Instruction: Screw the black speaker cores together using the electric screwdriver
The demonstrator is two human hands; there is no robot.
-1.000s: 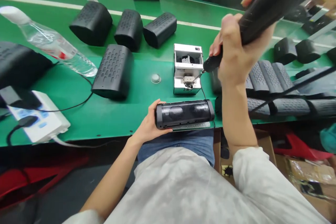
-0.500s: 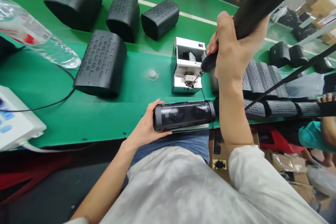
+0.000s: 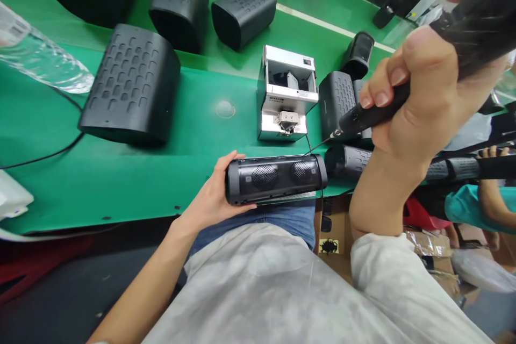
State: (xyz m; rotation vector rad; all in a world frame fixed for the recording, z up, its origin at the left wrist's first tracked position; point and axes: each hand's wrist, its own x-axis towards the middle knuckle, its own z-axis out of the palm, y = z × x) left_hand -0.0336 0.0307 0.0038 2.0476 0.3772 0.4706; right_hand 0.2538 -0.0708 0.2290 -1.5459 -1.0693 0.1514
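Green workbench (image 3: pixel 121 183) carries black speaker housings (image 3: pixel 133 83) beside a screw feeder (image 3: pixel 284 99).

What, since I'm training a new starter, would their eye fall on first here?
The black bar speaker held in the left hand stands out at the front edge of the green workbench, with the electric screwdriver gripped in the right hand beside it. Behind them sits a small white screw feeder, among black speaker casings spread across the bench.
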